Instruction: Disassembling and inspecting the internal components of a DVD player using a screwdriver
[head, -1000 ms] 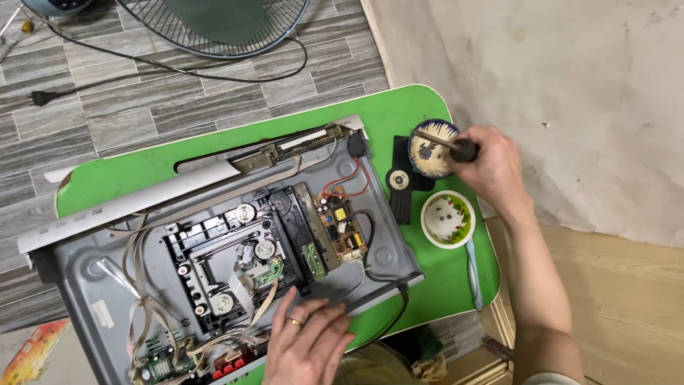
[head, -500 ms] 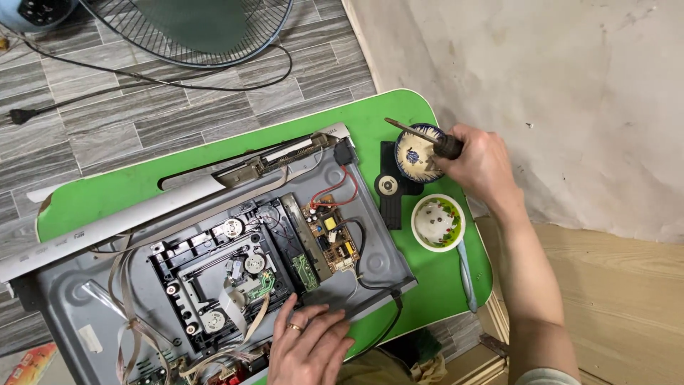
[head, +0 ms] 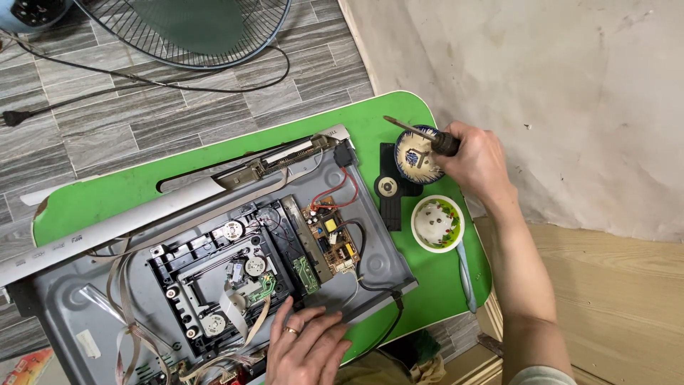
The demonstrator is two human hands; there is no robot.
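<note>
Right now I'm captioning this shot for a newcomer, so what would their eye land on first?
The bright green table stands out, carrying an opened grey disc player with its circuit board exposed. At the table's right end, the right hand holds a soldering iron over a small patterned bowl, next to a white bowl. The left hand rests on the player's near edge.

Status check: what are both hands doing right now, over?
Right hand in grip on soldering iron over small bowl. Left hand flat on opened player chassis. Nothing in the way.
</note>
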